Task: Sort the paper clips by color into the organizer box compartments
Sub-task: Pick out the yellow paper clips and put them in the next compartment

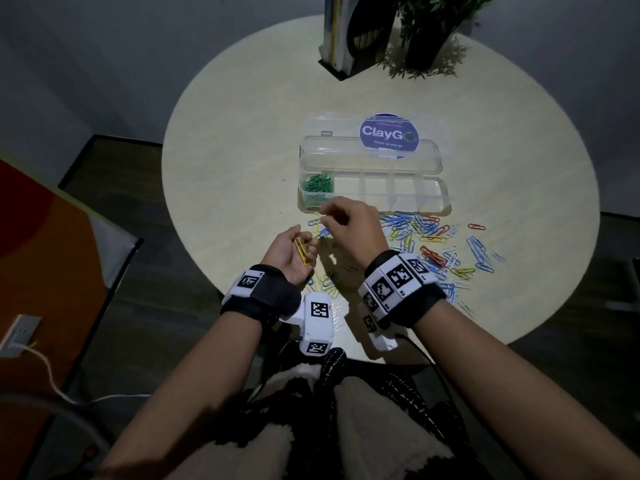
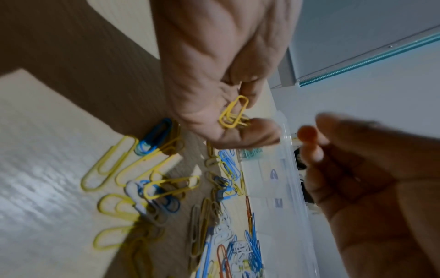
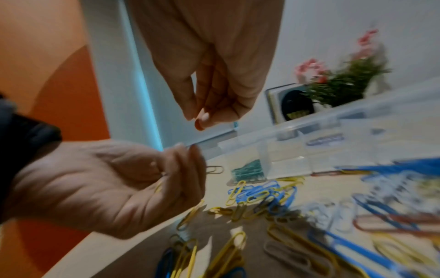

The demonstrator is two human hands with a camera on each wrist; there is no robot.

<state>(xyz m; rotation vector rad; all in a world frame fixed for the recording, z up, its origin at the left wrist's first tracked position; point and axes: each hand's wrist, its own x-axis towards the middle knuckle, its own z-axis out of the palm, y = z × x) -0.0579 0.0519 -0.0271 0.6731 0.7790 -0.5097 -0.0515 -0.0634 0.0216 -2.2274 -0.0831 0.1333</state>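
My left hand (image 1: pixel 300 249) is palm up over the table's near edge, its fingers curled round a few yellow paper clips (image 1: pixel 302 251); the left wrist view shows these yellow clips (image 2: pixel 234 112) lying in the palm. Just above and to the right, my right hand (image 1: pixel 325 216) has its fingertips (image 3: pixel 202 117) pinched together, with no clip visible between them. The clear organizer box (image 1: pixel 381 207) lies open behind both hands. Green clips (image 1: pixel 317 187) fill its leftmost compartment, while the other compartments look bare. Mixed loose clips (image 1: pixel 433 244) are scattered in front of the box.
More yellow clips (image 1: pixel 325 282) lie under my left wrist near the round table's (image 1: pixel 242 168) front edge. At the back stand a black file holder (image 1: pixel 349 39) and a potted plant (image 1: pixel 426 36). A purple ClayGo sticker (image 1: pixel 388 133) shows through the lid.
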